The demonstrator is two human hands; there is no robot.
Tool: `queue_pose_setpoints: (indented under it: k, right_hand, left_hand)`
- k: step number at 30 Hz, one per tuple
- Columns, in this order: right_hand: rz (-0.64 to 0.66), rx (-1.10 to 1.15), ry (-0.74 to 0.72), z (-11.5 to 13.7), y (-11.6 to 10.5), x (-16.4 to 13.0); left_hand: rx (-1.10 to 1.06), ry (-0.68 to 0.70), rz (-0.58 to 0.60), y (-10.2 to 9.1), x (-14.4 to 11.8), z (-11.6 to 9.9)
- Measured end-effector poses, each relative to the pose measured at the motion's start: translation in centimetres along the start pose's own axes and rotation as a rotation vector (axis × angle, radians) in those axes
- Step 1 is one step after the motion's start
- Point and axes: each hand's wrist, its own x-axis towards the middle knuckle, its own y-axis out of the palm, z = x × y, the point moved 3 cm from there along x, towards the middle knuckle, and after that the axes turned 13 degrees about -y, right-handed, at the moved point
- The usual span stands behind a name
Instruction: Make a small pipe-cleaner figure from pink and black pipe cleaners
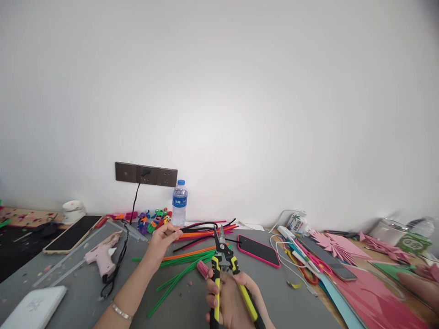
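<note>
My right hand (235,294) is wrapped round the yellow and black handles of a pair of wire strippers (224,258), whose jaws are spread and point away from me. Between finger and thumb, my left hand (165,240) pinches one end of a black pipe cleaner (199,224). It arches to the right, its far end by the strippers' jaws; whether they touch I cannot tell. Beneath lie green pipe cleaners (181,276), with orange and red ones (199,234) behind them. A small pink bundle (202,268) lies beside the strippers.
A pink glue gun (103,258) with a black cord lies left, near a phone (73,234) and a white box (36,308). A water bottle (179,203) stands at the wall. Rightward are a pink-edged phone (259,250), white cable, scissors (320,262), pink paper (380,297) and another person's hand (416,285).
</note>
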Motion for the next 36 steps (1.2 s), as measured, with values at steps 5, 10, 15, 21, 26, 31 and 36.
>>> queue_pose_setpoints:
  k: [5, 10, 15, 21, 26, 31, 36]
  right_hand:
    - [0.008, 0.041, 0.003, 0.1, 0.4, 0.1]
    - [-0.021, -0.006, -0.008, 0.2, 0.7, -0.1]
    - [-0.040, -0.061, -0.026, 0.6, 0.9, -0.5]
    - [-0.035, -0.040, -0.047, 0.6, 0.7, -0.7]
    - [-0.047, -0.040, -0.070, 0.2, 0.2, -0.7]
    - [-0.096, -0.073, -0.082, -0.4, -0.9, -0.9]
    - [-0.171, -0.092, -0.192, -0.2, -2.2, -1.0]
  left_hand:
    - [0.024, 0.013, -0.001, 0.0, -0.1, -0.3]
    - [0.057, 0.051, 0.029, 0.3, -0.5, -0.9]
    - [0.093, 0.127, 0.089, 0.4, -0.3, -0.8]
    - [0.105, 0.148, 0.131, 0.4, -0.1, -0.5]
    - [0.109, 0.154, 0.158, 0.4, -0.3, -0.5]
    - [0.123, 0.158, 0.176, 0.3, -0.2, -0.4]
    - [0.115, 0.173, 0.127, -0.2, -0.1, -0.8]
